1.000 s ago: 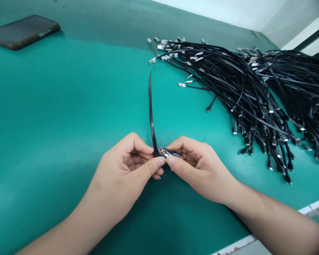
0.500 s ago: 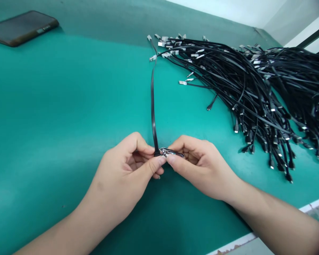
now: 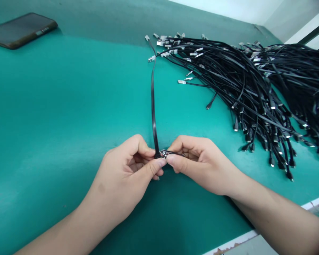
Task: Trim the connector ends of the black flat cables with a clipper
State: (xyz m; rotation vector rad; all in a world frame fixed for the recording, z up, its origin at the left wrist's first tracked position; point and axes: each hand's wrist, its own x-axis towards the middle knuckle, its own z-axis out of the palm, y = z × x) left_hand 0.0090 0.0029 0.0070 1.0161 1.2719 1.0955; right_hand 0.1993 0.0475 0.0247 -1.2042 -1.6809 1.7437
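Green bench top [image 3: 69, 88]: a phone [image 3: 22, 30] lies face up at far left, and a bundle of flat black USB cables [image 3: 244, 81] fans out at right. Left hand [image 3: 124, 166] pinches the end of one loose cable [image 3: 153, 113] between thumb and fingers. Right hand [image 3: 199, 163] grips a small metal nail clipper [image 3: 172, 153] narrowly, its tip touching that cable end.

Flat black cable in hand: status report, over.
Left hand pinching flat black cable near its end. Right hand holding metal clipper against it. Cable bundle off right, clear.
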